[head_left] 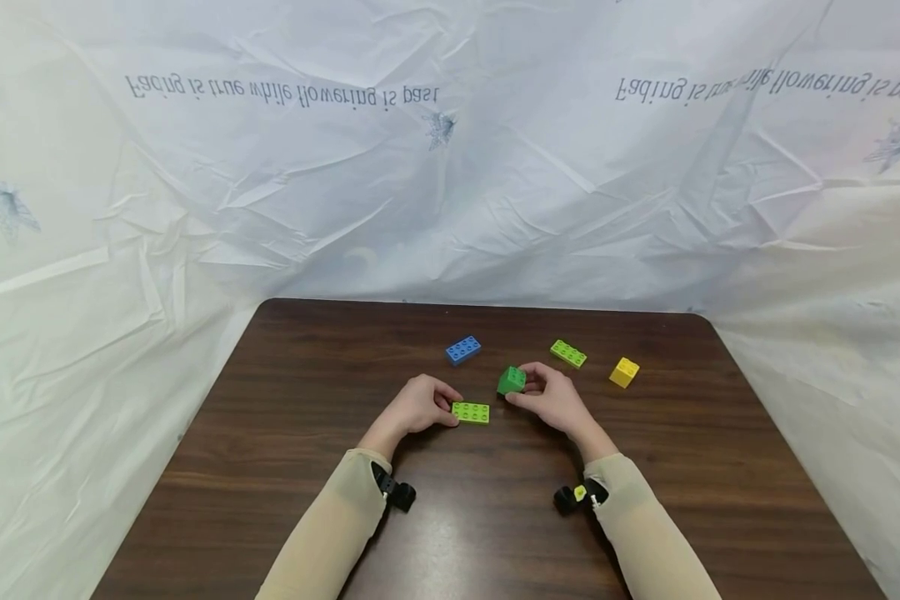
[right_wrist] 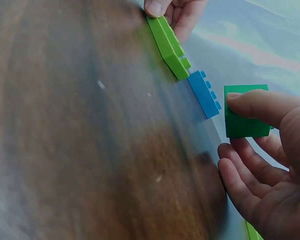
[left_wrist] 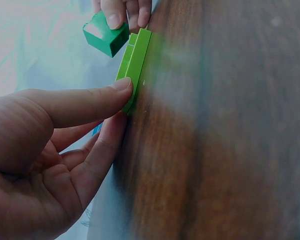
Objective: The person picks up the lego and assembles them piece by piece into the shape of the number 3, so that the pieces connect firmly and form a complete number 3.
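Observation:
My left hand [head_left: 422, 403] pinches the left end of a lime green toy building brick [head_left: 471, 412], studs up, low over the table. In the left wrist view the thumb lies on the brick's near side and a finger reaches under its end. Up and to the right of that brick, my right hand [head_left: 553, 402] grips a dark green block [head_left: 512, 380] between thumb and fingers. The right wrist view shows this green block [right_wrist: 247, 111] held above the table, the thumb across its face. A gap separates the two held pieces.
A blue brick [head_left: 463, 350] lies beyond the left hand. Past the right hand lie a second lime green brick [head_left: 568, 353] and a yellow block [head_left: 625, 372]. The dark wooden table [head_left: 450, 483] ends at the back before a hanging white sheet [head_left: 420, 208].

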Available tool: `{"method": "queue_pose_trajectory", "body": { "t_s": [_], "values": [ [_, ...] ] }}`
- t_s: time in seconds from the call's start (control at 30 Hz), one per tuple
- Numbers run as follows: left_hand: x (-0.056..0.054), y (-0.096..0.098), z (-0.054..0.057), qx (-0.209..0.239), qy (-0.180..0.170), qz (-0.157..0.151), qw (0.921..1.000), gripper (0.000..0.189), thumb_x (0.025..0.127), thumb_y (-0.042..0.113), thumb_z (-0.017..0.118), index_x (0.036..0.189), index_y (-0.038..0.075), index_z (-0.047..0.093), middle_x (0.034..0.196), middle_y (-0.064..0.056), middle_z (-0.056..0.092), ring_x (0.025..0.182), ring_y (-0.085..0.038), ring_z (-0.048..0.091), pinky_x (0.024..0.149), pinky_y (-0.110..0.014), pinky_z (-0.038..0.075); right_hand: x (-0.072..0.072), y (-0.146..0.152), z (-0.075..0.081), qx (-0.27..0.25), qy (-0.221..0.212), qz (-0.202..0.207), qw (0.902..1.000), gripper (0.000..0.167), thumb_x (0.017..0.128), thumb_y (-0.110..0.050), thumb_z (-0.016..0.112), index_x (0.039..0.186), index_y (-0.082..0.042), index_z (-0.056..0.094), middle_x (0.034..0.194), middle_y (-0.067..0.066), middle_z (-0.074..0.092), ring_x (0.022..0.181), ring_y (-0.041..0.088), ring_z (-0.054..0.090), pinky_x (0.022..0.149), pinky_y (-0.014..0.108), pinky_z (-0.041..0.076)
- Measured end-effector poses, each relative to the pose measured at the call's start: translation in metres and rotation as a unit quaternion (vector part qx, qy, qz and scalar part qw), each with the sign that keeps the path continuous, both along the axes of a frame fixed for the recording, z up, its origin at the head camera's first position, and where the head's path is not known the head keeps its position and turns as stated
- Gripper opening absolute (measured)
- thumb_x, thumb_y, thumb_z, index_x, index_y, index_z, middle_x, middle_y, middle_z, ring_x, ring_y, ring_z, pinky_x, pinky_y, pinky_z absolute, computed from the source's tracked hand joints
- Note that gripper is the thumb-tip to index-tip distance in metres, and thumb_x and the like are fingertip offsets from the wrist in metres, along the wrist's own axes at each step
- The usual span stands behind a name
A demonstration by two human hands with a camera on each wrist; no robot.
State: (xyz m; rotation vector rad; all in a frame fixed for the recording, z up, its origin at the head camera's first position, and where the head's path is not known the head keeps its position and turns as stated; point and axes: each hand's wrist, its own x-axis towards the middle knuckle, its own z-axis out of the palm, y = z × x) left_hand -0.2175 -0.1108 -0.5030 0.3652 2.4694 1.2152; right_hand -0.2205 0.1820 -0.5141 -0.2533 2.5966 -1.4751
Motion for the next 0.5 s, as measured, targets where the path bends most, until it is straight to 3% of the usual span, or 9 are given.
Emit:
{"method": "queue_pose_trajectory", "body": {
  "t_s": [0.5],
  "values": [
    [-0.0014,0.0000,-0.0025,0.000,0.002,-0.004,1.0000,0.029,0.088,0.011,0.091,0.116,0.012,0.083,0.092,0.001,0.070,0.084,-0.015,0.064,0.077,-0.036,0.055,0.0078,-0.0066,0.0028,0.011,0.000,0.029,0.9995,0.050,0.092,-0.026,0.088,0.134,-0.006,0.066,0.118,0.008,0.073,0.107,0.025,0.072,0.091,0.046,0.059]
  ]
}}
